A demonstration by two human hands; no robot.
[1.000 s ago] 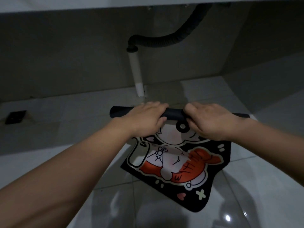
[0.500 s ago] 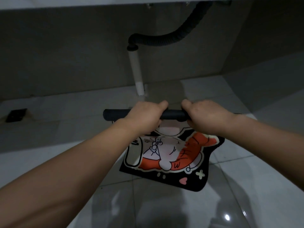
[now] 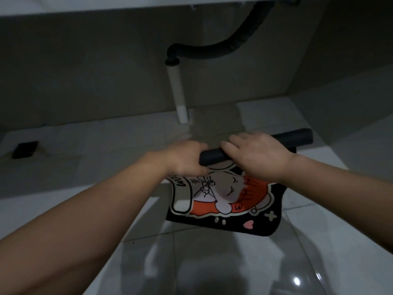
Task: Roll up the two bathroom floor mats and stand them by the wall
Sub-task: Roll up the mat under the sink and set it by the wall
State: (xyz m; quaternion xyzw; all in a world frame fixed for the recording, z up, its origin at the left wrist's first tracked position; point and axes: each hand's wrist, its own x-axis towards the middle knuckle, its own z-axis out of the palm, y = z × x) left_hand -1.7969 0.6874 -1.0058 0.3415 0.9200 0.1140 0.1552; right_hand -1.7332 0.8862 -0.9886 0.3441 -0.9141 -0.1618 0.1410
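A black floor mat (image 3: 225,201) with an orange and white cartoon print is partly rolled. Its rolled part is a dark tube (image 3: 295,136) slanting up to the right. The loose printed end hangs below the tube, above the tiled floor. My left hand (image 3: 185,158) grips the tube's left end. My right hand (image 3: 257,156) lies over the tube's middle with fingers curled on it. No second mat is in view.
A white drain pipe (image 3: 177,92) with a black corrugated hose (image 3: 225,50) comes down to the floor near the back wall (image 3: 85,71). A dark floor drain (image 3: 25,149) sits at the left. Glossy white tiles (image 3: 234,262) cover the floor. A side wall rises at the right.
The roll has grown and less of the print hangs loose. The tube has shifted to the right and tilted, its right end higher. Both hands moved along with it.
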